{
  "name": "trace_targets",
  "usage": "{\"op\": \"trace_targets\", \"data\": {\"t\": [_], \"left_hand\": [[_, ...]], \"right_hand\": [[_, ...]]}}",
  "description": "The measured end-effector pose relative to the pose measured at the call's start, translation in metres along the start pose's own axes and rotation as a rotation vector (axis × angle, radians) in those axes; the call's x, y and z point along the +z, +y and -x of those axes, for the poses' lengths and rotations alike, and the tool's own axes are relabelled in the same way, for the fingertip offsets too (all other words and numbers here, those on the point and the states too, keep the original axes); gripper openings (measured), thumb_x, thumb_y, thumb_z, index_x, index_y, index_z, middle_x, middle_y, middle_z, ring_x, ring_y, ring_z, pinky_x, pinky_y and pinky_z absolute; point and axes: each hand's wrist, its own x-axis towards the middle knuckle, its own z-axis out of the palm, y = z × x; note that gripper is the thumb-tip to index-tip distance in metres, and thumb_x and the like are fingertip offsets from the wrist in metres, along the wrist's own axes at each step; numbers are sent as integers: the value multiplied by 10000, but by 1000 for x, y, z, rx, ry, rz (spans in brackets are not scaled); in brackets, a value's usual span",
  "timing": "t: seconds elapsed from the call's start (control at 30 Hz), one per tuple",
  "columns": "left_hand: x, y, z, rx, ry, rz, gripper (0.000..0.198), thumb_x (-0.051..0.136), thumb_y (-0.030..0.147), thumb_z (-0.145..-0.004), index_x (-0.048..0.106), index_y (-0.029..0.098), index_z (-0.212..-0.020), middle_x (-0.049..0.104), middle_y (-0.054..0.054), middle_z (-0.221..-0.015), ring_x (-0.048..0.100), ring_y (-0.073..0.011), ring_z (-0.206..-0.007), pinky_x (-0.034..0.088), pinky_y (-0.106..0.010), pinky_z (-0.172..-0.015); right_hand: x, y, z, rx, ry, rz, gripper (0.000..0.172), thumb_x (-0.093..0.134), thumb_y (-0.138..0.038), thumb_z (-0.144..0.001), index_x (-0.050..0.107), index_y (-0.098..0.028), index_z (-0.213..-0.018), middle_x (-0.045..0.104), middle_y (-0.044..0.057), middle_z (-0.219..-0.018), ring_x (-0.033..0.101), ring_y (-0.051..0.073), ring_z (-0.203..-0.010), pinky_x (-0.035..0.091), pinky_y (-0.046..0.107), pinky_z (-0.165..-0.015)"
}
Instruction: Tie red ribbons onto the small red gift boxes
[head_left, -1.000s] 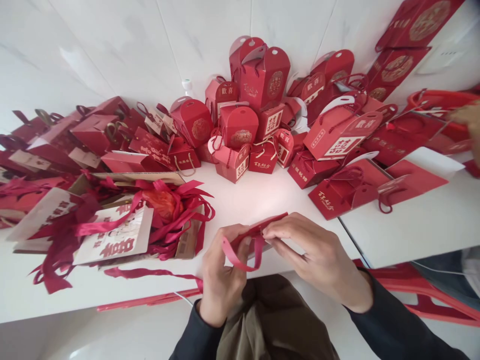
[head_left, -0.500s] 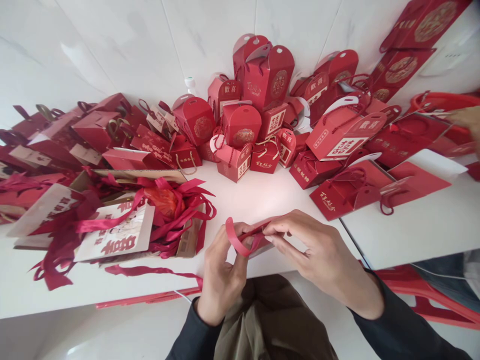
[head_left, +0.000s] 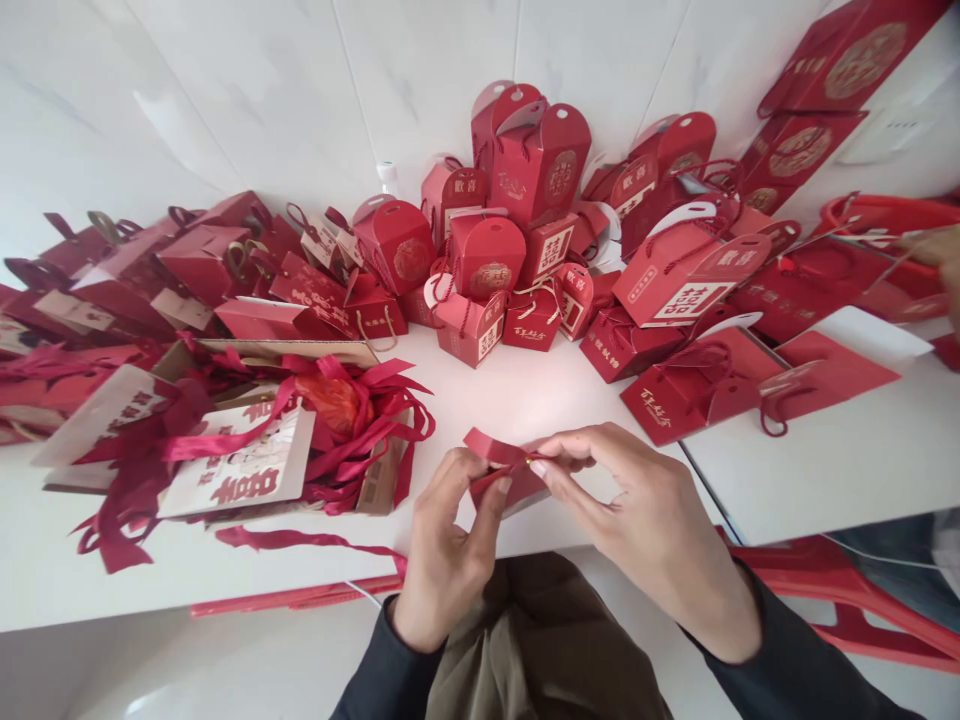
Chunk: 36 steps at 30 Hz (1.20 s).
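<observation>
A small red gift box point(head_left: 519, 494) is between my hands near the front edge of the table, partly hidden by my fingers. My left hand point(head_left: 454, 532) is closed on the box's left top edge, thumb in front and fingers behind. A flat red ribbon point(head_left: 491, 446) sticks up from the top of the box beside the left fingertips. With thumb and forefinger, my right hand point(head_left: 637, 495) pinches the ribbon at the middle of the box's top. A tiny gold-coloured bit point(head_left: 529, 462) shows at those fingertips; I cannot make out what it is.
To the left, a cardboard box point(head_left: 375, 480) overflows with red ribbons point(head_left: 352, 440) and a white printed card point(head_left: 232, 460). Red gift boxes point(head_left: 487, 255) and gift bags point(head_left: 202, 260) crowd the back along the wall. A red stool point(head_left: 825, 575) stands at the lower right.
The ribbon loop that curled over my left fingers now lies flatter, its end pointing up and left. My left thumb has moved onto the box's front edge.
</observation>
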Motion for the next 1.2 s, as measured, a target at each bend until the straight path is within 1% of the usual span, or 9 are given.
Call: {"op": "trace_targets", "data": {"t": [0.17,0.33,0.43,0.83,0.9,0.97,1.03,1.1,1.2], "left_hand": [[4,6,-4,-27,-21,30,156,637,174,-949,695,235,-1081,710,-30,-1014,653,-172,-927,526,-288,-821],[16,10,-10,-117,94,118,81,701,224,-922,747,225,-989,750,-21,-937,697,-172,-860,564,-283,-784],[21,10,-11,-158,90,171,88,697,235,-924,760,218,-983,773,-26,-929,725,-181,-846,580,-284,-769],[21,12,-15,-140,99,153,53,715,246,-914,734,199,-898,759,-15,-844,711,-162,-786,570,-259,-731],[19,11,-14,-87,45,145,58,696,235,-931,743,202,-936,766,-29,-883,715,-172,-811,576,-268,-732],[17,10,-12,-16,-19,139,79,689,215,-934,748,209,-987,770,-39,-920,715,-180,-830,583,-283,-748],[14,11,-11,40,-71,123,98,694,192,-927,744,218,-1008,767,-40,-939,714,-182,-840,584,-290,-764],[12,12,-9,68,-105,103,97,693,166,-923,738,227,-985,761,-38,-934,713,-183,-852,584,-290,-769],[11,13,-7,105,-131,87,106,688,133,-918,724,229,-944,753,-32,-892,708,-178,-830,582,-305,-783]], "right_hand": [[2,3,3,41,18,24,81,703,-206,-937,659,-209,-869,703,-10,-796,679,141,-700,542,270,-686],[1,3,2,73,-17,-12,57,677,-217,-946,661,-221,-891,718,-2,-822,692,152,-702,555,273,-669],[-1,3,0,84,-58,-21,52,657,-226,-959,664,-229,-908,730,5,-842,703,167,-733,561,282,-684],[-9,2,0,34,-160,-32,164,512,-242,-1051,668,-233,-1002,753,25,-948,728,167,-839,571,274,-727],[-15,3,-4,-26,-95,4,136,531,-218,-1044,660,-240,-1081,742,40,-991,714,181,-878,575,293,-769],[-20,5,-11,-160,-65,67,260,530,-159,-1033,623,-253,-1257,704,75,-1098,679,211,-1007,570,347,-876],[-25,7,-22,-316,-142,104,396,523,-112,-1023,582,-287,-1373,644,97,-1182,633,227,-1112,556,385,-949],[-30,8,-33,-430,-252,111,357,527,-115,-1027,648,-299,-1308,613,100,-1192,624,224,-1124,567,377,-939],[-38,8,-46,-543,-331,116,206,558,-157,-1027,739,-239,-1081,633,104,-1131,648,222,-1042,588,358,-866]]}}
